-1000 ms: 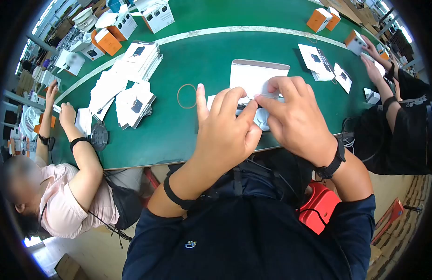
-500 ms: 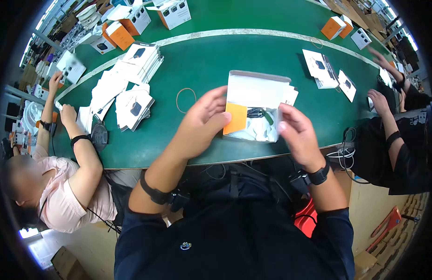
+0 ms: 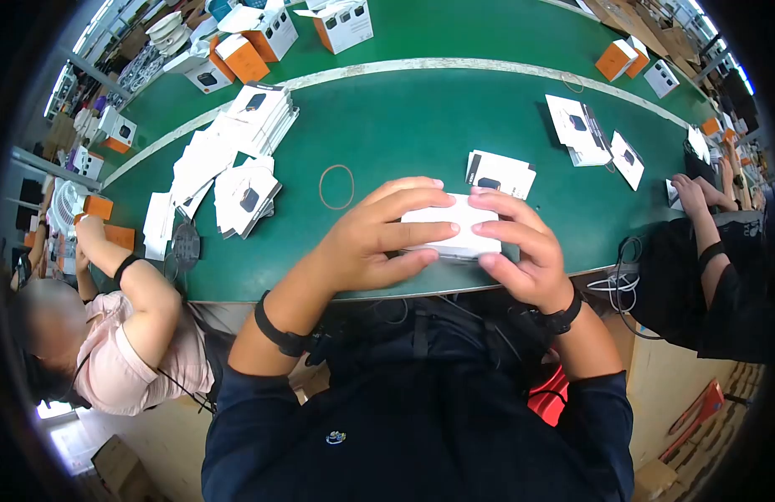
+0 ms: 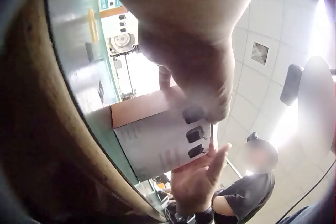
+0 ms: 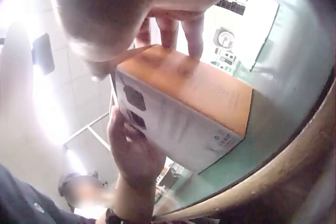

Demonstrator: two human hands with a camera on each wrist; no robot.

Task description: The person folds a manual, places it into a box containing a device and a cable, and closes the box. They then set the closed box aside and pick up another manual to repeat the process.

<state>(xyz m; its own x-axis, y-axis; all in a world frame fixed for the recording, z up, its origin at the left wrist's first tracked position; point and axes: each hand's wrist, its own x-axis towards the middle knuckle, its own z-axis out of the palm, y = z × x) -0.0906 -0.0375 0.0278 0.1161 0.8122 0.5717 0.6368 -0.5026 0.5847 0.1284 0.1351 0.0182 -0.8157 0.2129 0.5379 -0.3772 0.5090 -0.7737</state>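
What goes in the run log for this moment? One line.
left hand: grips box | right hand: grips box | box: closed, at green table edge | rubber band: apart

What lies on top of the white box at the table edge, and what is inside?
On the box lie fingers of the left hand and right hand. It is closed, so its contents are hidden.

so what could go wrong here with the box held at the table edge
1. The box is at the near edge of the table; if the left hand or right hand loosens, it might drop off.
2. A leaflet lies beyond the box, outside it; it may get left out.
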